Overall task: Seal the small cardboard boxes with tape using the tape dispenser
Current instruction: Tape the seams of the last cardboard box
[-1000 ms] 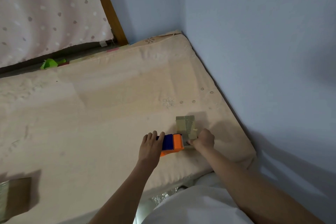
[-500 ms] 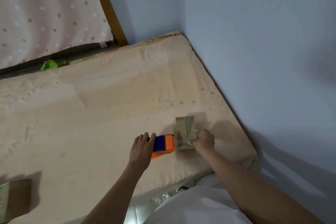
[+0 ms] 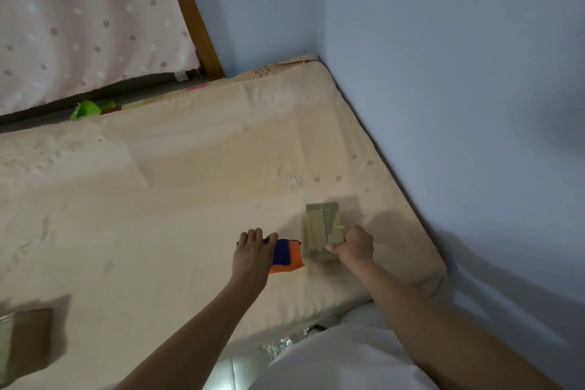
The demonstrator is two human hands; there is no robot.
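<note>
Left hand (image 3: 253,255) curled over orange-and-blue tape dispenser (image 3: 286,256) on mattress (image 3: 158,199). Right hand (image 3: 354,245), at dispenser's 3 o'clock, gripping small cardboard box (image 3: 323,229). No legible writing.

The mattress (image 3: 190,199) filling most of the frame is pale peach, with faint stitched flower and small ring motifs right of centre. At lower centre, the tape dispenser (image 3: 286,255) is dark blue and bright orange. Just to its right, the small box (image 3: 323,228) is dull tan, with a lighter strip of tape down its middle and fine ribbed lines on its right half. At the lower left edge, a second box (image 3: 30,339) is darker brown. The curtain (image 3: 79,19) at upper left is pale pink, dotted with grey and white spots, beside a brown wooden post (image 3: 193,16). Below it lies a bright green scrap (image 3: 87,109). The wall (image 3: 443,73) on the right is light blue. The garment (image 3: 342,361) at the bottom edge is white.
</note>
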